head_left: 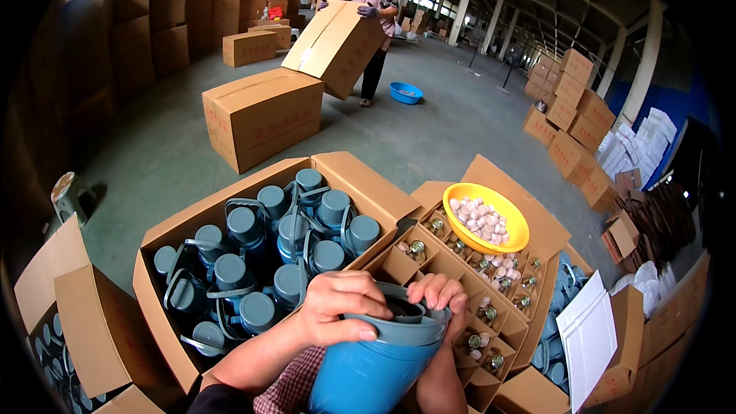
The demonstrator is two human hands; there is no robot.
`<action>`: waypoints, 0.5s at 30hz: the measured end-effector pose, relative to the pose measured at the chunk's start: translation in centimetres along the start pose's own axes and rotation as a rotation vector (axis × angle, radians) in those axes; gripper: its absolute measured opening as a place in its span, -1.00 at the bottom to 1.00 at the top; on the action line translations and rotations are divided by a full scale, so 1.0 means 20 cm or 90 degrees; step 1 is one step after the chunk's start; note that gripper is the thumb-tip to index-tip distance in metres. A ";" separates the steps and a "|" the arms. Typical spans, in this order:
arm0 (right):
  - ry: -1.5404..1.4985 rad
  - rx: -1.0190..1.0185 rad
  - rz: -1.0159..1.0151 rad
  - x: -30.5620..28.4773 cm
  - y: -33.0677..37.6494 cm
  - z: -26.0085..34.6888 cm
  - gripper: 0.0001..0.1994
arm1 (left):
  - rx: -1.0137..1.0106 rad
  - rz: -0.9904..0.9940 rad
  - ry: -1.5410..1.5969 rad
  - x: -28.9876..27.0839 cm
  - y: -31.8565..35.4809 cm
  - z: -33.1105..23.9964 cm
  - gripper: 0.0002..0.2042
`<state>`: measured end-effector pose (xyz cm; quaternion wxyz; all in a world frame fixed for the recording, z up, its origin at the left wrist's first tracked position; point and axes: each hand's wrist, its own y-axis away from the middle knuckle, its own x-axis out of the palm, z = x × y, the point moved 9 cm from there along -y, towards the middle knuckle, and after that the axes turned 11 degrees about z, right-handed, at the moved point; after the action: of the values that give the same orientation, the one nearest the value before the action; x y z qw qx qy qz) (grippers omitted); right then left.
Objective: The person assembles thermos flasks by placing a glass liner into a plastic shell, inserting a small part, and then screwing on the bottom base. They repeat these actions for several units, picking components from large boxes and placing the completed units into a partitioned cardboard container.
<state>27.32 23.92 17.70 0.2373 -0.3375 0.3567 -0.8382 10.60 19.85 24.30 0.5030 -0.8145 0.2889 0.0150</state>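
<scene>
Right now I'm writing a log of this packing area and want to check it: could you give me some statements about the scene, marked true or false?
1. The left hand and right hand both hold the blue container. True.
2. The yellow bowl is empty. False: the yellow bowl holds small pale round pieces.
3. The blue basin is on the floor. True.
4. The co-worker is sitting. False: the co-worker stands, holding a tilted carton.

The head-worn fisheye view (dark-rimmed) faces down over the nearby left hand (343,308) and right hand (443,299), and forward across the floor (460,138).
</scene>
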 end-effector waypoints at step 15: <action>0.582 0.038 -0.022 0.22 0.05 0.33 -0.31 | -0.171 0.309 -0.414 0.24 -0.18 -0.20 -0.39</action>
<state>29.47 17.58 22.00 0.0511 0.0676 0.3949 -0.9148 15.30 15.52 27.71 0.4395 -0.7339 0.2938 0.4266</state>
